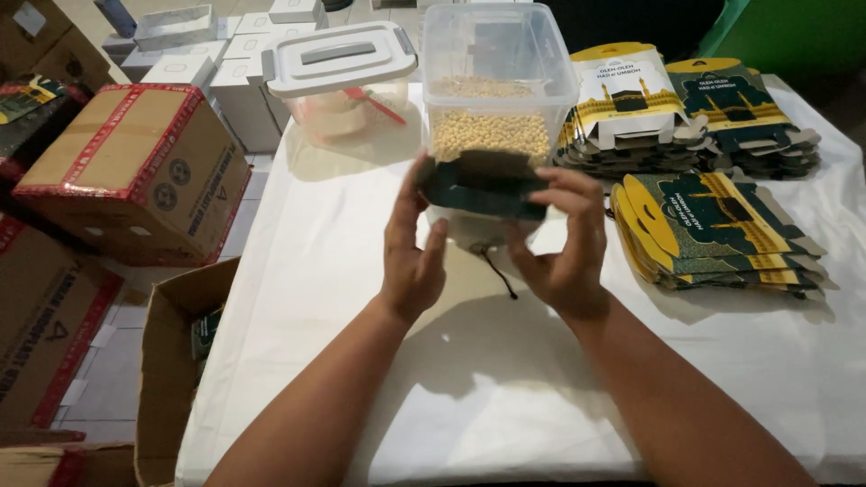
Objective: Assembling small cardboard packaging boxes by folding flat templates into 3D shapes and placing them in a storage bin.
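You hold a small dark green box [484,185] at the centre of the frame, raised above the white table [343,271] and just in front of the clear tub [498,81] of pale grains. Your left hand [410,252] clasps its left end, thumb up along the side and fingers curled beneath. Your right hand [564,239] takes the right end, fingers bent over the top edge and thumb below. A thin black cord [498,272] hangs under the box, between your palms. Left of the tub, in the upper middle, stands a second tub with a grey lid [338,56]. To the right, stacks of flat green and yellow cartons [713,225] lie on the table, more behind them at upper right. At the left edge sits a brown carton [135,171] with red tape, and an open carton [171,361] stands low beside the table.
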